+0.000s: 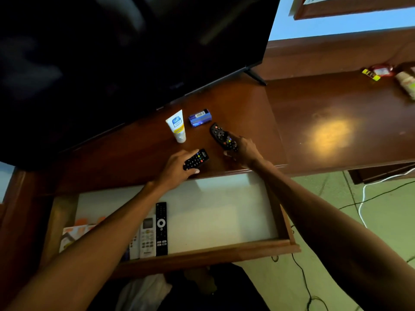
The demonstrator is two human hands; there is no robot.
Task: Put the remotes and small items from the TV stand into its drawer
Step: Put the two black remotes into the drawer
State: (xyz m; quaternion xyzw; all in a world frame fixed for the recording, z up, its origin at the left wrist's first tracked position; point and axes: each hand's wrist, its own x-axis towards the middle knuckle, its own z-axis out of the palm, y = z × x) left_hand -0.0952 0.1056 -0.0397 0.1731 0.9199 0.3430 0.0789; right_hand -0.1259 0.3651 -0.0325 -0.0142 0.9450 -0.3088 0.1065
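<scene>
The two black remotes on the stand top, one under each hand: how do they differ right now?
The remote under the left hand is a small slim bar with straight sides; the one in the right hand is a longer, curvier remote with a round button ring.
The small slim bar lies nearer the open drawer; the longer, curvier remote reaches back toward the blue box.
Both are black with coloured buttons, each gripped at its near end.

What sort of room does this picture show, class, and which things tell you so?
Probably a living room or bedroom at home. A large dark TV stands on a wooden TV stand, several remotes lie in its open drawer, and each hand holds another remote above it.
</scene>
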